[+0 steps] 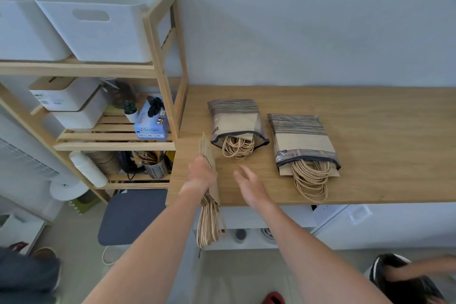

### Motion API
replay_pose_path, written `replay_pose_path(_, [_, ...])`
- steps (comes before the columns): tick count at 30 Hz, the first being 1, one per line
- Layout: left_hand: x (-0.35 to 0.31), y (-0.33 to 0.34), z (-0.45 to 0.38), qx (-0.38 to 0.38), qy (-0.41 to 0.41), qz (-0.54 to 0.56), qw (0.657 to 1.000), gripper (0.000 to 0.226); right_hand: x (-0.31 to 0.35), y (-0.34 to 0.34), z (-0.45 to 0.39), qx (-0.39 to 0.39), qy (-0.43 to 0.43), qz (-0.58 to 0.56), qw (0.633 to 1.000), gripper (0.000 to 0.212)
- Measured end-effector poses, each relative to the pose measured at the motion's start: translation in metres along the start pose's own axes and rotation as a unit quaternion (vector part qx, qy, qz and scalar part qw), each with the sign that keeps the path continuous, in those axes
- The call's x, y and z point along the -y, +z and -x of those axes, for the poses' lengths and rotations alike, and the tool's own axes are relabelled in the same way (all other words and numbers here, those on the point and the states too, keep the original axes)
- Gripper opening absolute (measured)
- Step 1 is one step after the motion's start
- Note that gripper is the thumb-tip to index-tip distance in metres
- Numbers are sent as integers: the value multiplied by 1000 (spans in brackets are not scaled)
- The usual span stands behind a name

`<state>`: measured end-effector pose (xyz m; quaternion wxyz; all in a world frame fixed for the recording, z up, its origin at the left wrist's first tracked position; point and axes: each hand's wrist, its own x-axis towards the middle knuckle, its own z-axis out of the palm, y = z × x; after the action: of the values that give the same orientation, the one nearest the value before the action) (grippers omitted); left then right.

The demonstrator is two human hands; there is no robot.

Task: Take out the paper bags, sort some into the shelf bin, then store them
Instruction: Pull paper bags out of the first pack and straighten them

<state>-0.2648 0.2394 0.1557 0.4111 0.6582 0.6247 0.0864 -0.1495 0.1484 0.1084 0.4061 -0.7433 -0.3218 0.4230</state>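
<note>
My left hand (201, 174) grips a flat stack of brown paper bags (208, 153) held on edge over the table's left end, their twine handles (209, 224) dangling below the table edge. My right hand (248, 182) hovers open beside it, fingers spread, holding nothing. Two striped plastic packs lie on the wooden table (370, 131): the left pack (235, 121) and the right pack (299, 138), each with paper bags and twine handles spilling from its open end. A white shelf bin (98, 24) sits on the top shelf at the left.
A wooden shelf unit (160, 57) stands left of the table, with a second white bin (22, 27), lidded boxes, a glove box (151, 122), a small plant and a utensil holder. A dark stool (130, 217) stands below. Another person's hand (419, 269) shows at bottom right.
</note>
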Motion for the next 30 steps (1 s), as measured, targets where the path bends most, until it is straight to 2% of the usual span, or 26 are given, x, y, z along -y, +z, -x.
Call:
replay_pose_path(3, [-3, 10, 11, 5, 4, 15, 1000, 39, 16, 6, -11, 25, 53, -135, 989, 53])
replay_pose_path(5, [-4, 14, 18, 41, 5, 85, 996, 43, 20, 12, -15, 57, 73, -171, 981, 60])
replay_pose_path(7, [-4, 15, 24, 66, 18, 156, 985, 48, 24, 14, -15, 74, 73, -178, 979, 69])
replay_pose_path(10, [2, 17, 18, 91, 24, 229, 969, 50, 36, 13, -10, 69, 54, -167, 982, 71])
replay_pose_path(14, [16, 19, 13, 129, 0, 316, 940, 39, 37, 14, -15, 77, 18, -135, 988, 67])
replay_pose_path(17, [26, 15, 14, 122, -21, 362, 924, 34, 38, 20, -15, 83, 26, -131, 988, 73])
replay_pose_path(21, [33, 5, 7, 95, -52, 369, 923, 33, 44, 30, -9, 97, 30, -136, 985, 56])
replay_pose_path(26, [36, -4, 8, 107, -55, 370, 921, 28, 42, 41, -6, 85, 2, -109, 990, 61])
replay_pose_path(30, [34, -1, 11, 127, -20, 352, 927, 25, 38, 35, -4, 47, -8, -105, 993, 32])
